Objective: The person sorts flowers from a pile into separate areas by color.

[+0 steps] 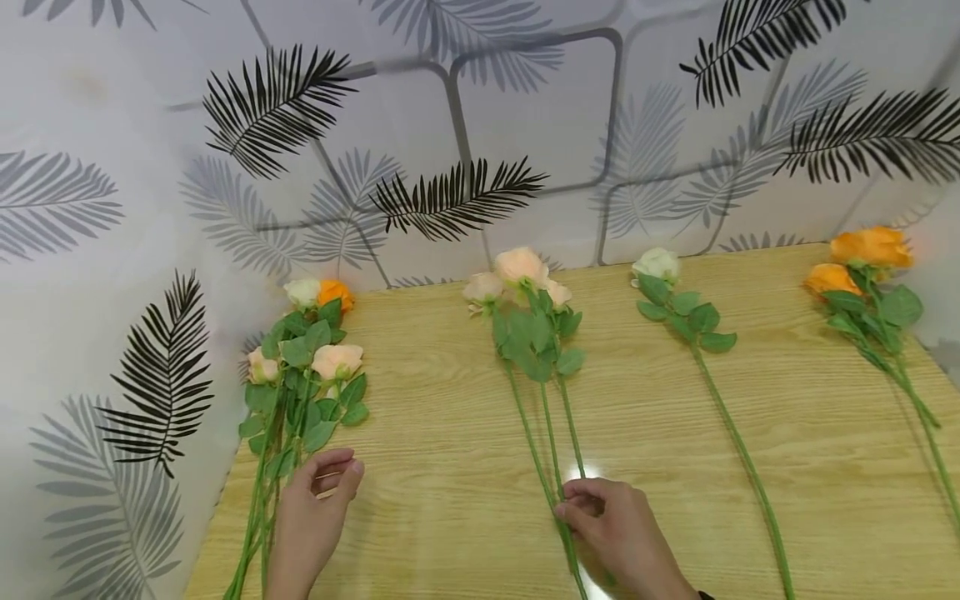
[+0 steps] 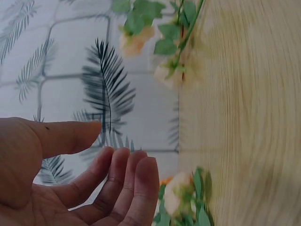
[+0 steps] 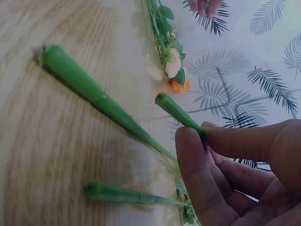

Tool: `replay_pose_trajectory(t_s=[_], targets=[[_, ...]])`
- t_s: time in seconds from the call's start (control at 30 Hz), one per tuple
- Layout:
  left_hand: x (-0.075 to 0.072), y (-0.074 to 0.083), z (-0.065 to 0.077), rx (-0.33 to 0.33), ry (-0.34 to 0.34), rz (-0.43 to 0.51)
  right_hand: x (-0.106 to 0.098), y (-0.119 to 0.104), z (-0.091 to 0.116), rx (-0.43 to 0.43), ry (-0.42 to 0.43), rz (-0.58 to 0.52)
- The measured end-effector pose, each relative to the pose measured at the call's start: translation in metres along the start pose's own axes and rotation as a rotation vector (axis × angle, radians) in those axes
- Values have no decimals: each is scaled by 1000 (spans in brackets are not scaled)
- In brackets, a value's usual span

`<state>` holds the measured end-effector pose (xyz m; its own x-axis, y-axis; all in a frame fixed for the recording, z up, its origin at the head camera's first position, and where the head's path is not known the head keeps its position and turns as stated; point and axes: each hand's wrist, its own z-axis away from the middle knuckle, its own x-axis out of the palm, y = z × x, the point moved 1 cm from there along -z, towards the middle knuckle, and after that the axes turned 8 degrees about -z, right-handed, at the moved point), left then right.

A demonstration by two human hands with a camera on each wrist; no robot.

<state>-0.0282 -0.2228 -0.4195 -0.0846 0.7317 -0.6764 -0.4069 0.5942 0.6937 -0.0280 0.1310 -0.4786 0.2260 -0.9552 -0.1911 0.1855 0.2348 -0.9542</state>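
Note:
Three pale peach artificial roses (image 1: 521, 267) lie together at the middle of the table, their green stems running toward the front. My right hand (image 1: 618, 525) pinches one of these stems between thumb and fingers; in the right wrist view the thick green stem end (image 3: 173, 110) sticks out past the fingertips. Two other stem ends (image 3: 89, 84) rest on the wood beside it. Over the left bunch's stems, my left hand (image 1: 311, 508) has loosely bent fingers and holds nothing. That bunch mixes peach roses (image 1: 337, 361), a white one (image 1: 303, 292) and an orange one (image 1: 334, 295).
A single white rose (image 1: 657, 265) lies right of the peach ones. Farther right are orange roses (image 1: 872, 248) with long stems. The wood-grain table (image 1: 435, 400) meets a leaf-patterned wall covering (image 1: 532, 108) at the back and left.

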Motion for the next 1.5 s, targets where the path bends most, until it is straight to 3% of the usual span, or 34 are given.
replay_pose_trajectory(t_s=[0.27, 0.5, 0.7, 0.87, 0.97, 1.1, 1.23, 1.4, 1.5], targets=[[-14, -23, -1, -49, 20, -85, -1, 4, -1, -10, -4, 35], [-20, -33, -3, -79, 34, -187, 1, 1, -2, 35, 129, 153], [-29, -45, -3, -198, 97, -341, 1, 47, -17, -100, 148, 231], [-39, -53, -4, -255, 124, -467, 0, 77, -29, -104, 138, 263], [-47, -56, -9, -276, 101, -511, 1, 73, -29, -68, 138, 274], [-55, -59, -15, -308, 8, -541, 5, 41, -18, -52, 136, 289], [-57, -62, -19, -288, -30, -540, 8, 18, -12, -6, 135, 283], [-55, -64, -22, -164, -29, -518, 10, 36, -20, 2, 135, 302], [-52, -65, -24, -141, -51, -521, 11, 39, -22, 6, 112, 342]])
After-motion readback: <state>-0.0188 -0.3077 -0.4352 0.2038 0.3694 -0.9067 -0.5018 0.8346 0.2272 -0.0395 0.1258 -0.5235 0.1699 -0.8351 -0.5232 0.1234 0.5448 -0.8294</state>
